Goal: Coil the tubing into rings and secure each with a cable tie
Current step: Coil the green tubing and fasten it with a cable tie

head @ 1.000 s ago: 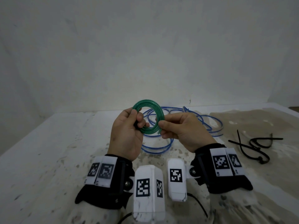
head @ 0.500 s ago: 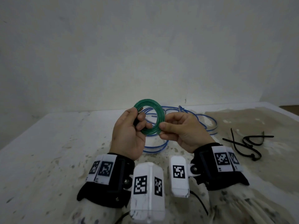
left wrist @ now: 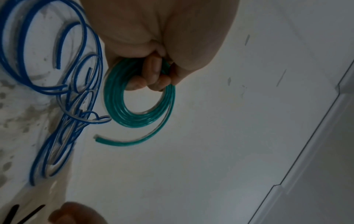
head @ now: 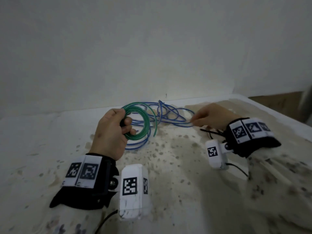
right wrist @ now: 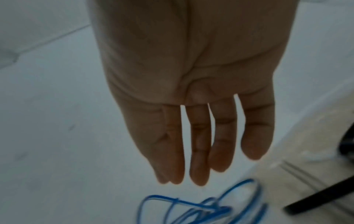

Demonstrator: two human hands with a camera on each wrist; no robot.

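Left hand (head: 111, 132) is clasping the green coil (left wrist: 139, 106) above the table (head: 177, 166), its springy free end (left wrist: 99, 138) already peeling off; pinching across all turns looks safest. Right hand (head: 211, 116) is hovering flat-fingered, empty, over loose blue tubing (head: 168, 114), near light, slippery-looking cable ties (head: 209, 131).

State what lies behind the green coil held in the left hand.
Behind the green coil gripped by the left hand, loose blue tubing lies on the table; the coil and hand cover part of it.
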